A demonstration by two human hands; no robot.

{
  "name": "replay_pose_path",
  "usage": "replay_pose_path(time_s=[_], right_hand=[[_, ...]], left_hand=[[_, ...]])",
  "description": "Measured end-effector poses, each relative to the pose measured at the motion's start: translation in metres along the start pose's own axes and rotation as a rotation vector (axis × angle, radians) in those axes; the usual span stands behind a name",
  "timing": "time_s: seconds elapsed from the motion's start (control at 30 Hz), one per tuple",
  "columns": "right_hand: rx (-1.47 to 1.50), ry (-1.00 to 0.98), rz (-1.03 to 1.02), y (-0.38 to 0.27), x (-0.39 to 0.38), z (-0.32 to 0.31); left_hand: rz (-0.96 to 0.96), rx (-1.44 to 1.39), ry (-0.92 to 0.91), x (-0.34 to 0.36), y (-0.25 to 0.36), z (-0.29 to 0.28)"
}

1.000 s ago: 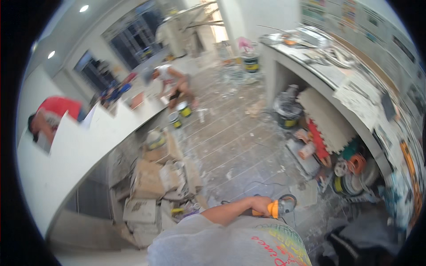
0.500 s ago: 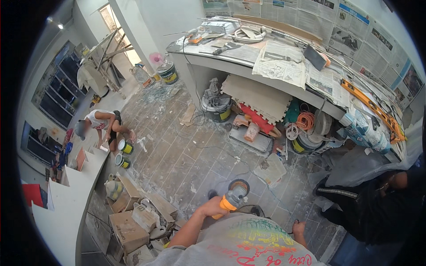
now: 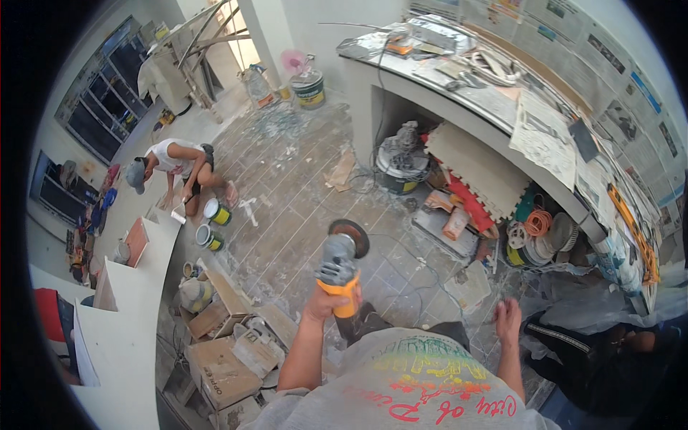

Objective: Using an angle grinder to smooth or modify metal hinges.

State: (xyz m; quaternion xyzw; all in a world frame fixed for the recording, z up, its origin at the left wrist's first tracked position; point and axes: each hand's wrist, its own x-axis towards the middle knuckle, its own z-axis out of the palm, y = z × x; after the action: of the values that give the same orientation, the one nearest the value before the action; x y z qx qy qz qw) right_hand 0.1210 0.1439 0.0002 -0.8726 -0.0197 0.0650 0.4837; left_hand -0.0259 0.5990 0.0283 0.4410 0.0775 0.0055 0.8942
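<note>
Item one: angle grinder [image 3: 338, 264], grey head and orange body, held in our left hand [image 3: 330, 301] in front of our torso. That grip is closed around the orange body; the round disc [image 3: 361, 242] points away from us, over the tiled floor [image 3: 287, 190].

Item two: our right hand [image 3: 507, 319], well apart from the grinder to its right, grip loosely open, fingers slightly bent, near a clear plastic sheet [image 3: 580, 308].

Along the right we list a white table [image 3: 360, 104] bearing newspaper sheets [image 3: 541, 132] and an orange spirit level [image 3: 634, 229]; beneath it, a cream foam mat [image 3: 473, 168] with a toothed edge and a coiled orange cord [image 3: 538, 223].

To the left: a cardboard box [image 3: 221, 371], a pale board [image 3: 136, 322] with a stepped edge, and two paint pails [image 3: 216, 212] standing just beside each other. Near the pails we record a crouching co-worker [image 3: 179, 158] in a white sleeveless top and grey cap.
</note>
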Motion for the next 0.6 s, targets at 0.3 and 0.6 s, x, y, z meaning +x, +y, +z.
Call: replay_pose_path(time_s=[0.3, 0.6], right_hand=[[-0.182, -0.040, -0.417, -0.219, 0.093, 0.122], [0.460, -0.360, -0.275, -0.286, 0.063, 0.213]], left_hand=[[0.434, -0.479, -0.288, 0.002, 0.073, -0.056], [0.434, -0.005, -0.401, 0.074, 0.079, 0.011]])
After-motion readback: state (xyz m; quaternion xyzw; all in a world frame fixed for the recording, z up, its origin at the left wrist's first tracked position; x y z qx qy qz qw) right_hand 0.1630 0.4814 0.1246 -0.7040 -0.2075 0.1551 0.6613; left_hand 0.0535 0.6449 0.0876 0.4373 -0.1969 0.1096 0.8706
